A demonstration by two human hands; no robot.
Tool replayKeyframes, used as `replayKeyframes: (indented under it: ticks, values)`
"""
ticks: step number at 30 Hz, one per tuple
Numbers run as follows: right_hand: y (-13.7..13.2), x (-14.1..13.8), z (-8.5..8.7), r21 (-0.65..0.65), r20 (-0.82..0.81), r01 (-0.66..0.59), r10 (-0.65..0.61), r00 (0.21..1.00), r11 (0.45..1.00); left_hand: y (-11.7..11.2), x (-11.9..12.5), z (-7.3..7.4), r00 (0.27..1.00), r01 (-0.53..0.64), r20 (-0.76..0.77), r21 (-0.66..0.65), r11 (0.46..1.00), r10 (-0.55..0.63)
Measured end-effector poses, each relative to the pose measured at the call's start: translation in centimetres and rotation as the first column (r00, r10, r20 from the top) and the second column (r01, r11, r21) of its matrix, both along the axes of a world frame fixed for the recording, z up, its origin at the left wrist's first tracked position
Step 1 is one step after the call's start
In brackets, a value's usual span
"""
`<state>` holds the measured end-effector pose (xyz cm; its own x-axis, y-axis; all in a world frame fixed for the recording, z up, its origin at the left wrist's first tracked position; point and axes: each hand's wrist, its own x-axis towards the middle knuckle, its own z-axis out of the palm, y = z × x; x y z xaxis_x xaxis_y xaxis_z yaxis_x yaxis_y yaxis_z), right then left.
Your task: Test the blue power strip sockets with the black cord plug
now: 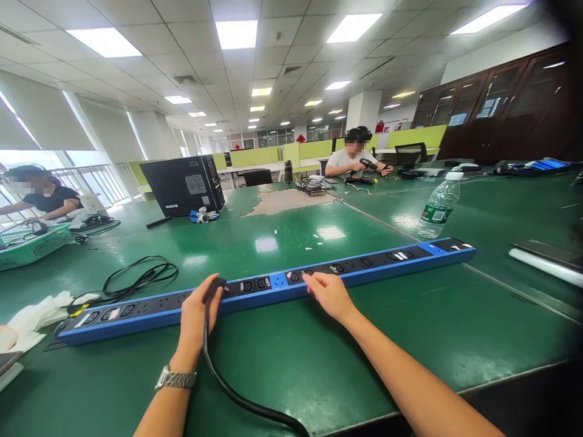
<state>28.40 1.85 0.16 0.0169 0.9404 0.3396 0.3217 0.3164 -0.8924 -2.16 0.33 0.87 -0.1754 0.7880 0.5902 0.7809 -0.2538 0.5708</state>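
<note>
At the far left, a crumpled white tissue (39,312) and a loosely coiled black cord (141,276) lie by the near end of a long, blue-edged power strip (255,298). The strip rests on the green worktop (282,352), its long axis slanting across the view from low left to higher right, so the right end is the farther one.

Next comes the left hand (195,312), its grip clamped on a black plug (217,286). The plug is over the strip's socket face, left of the strip's middle; whether it touches or enters a socket cannot be told. From it a thick black cable (237,397) drops on the person's side of the strip and curves off to the right along the bottom.

Between the hands, a stretch of sockets is in sight, including a blue socket block (278,280). The right hand (331,294) comes after it, the nearer of the two to the strip's far end. Its grip is drawn together, fingers curled, tips at the socket face; whether something small is pinched there cannot be told.

Farther right, a water bottle (438,209) stands upright just behind the strip.
</note>
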Motion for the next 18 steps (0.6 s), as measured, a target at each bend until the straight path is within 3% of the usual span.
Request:
replayKeyframes:
  ticks: [9, 14, 18]
  values:
    - [-0.04, -0.18, -0.21, -0.014, -0.014, -0.005, 0.005, 1.000, 1.000, 0.51, 0.46, -0.46, 0.974, 0.134, -0.186, 0.029, 0.991, -0.126]
    - [-0.08, -0.27, -0.28, -0.020, -0.007, -0.008, 0.008, 1.000, 1.000, 0.54, 0.50, -0.42, 0.962, 0.158, -0.225, 0.012, 0.987, -0.152]
    - [0.00, -0.27, -0.47, -0.025, 0.015, -0.007, 0.008, 1.000, 1.000, 0.19, 0.75, -0.18, 0.975, 0.147, -0.167, 0.000, 0.989, -0.145]
